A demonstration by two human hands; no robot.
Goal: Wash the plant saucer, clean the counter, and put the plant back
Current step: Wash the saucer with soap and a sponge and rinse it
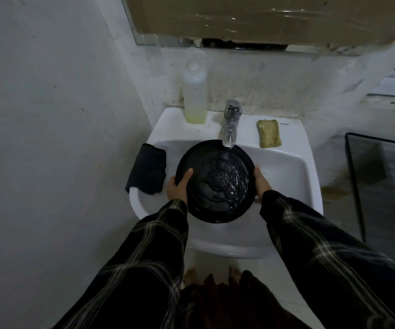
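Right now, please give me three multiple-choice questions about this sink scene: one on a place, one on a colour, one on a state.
1. Where does the sponge lie?
A. on the sink ledge, right of the tap
B. inside the basin
C. on the floor

2. Which colour is the saucer?
A. white
B. black
C. green

3. The tap is:
A. shut off
B. running
C. covered by a cloth

Answers: 1 A, it lies beside the tap; 2 B, dark against the white basin; 3 B, water streams into the saucer held by the left hand and right hand.
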